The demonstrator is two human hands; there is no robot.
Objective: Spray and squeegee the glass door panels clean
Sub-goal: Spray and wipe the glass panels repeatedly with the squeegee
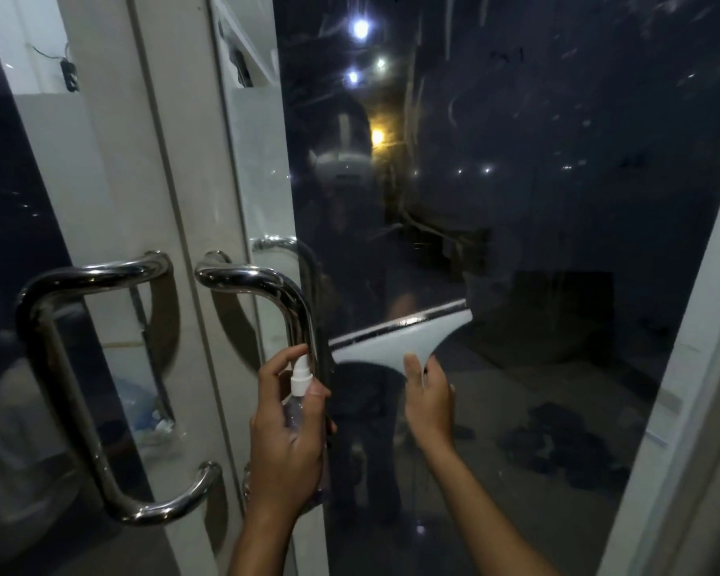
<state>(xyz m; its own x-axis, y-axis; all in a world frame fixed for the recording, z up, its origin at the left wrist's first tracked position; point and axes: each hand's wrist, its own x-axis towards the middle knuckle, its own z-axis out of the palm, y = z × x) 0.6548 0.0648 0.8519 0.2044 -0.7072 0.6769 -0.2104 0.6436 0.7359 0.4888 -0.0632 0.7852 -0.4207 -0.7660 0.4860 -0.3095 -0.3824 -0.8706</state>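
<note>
The right glass door panel (pixel 537 201) fills most of the view, dark and streaked with smears. My right hand (pixel 429 399) grips the handle of a white squeegee (pixel 400 338), whose blade edge lies tilted against the glass just right of the door handle. My left hand (pixel 285 430) holds a small clear spray bottle (pixel 299 388) with a white nozzle, forefinger curled over the top, right beside the chrome pull handle (pixel 296 309).
A second chrome pull handle (pixel 59 347) sits on the left door, whose glass panel (pixel 1 243) shows at the far left. White door frames (pixel 175 160) run between the panels, another frame (pixel 691 388) at the right. Dark items lie on the floor beyond the glass.
</note>
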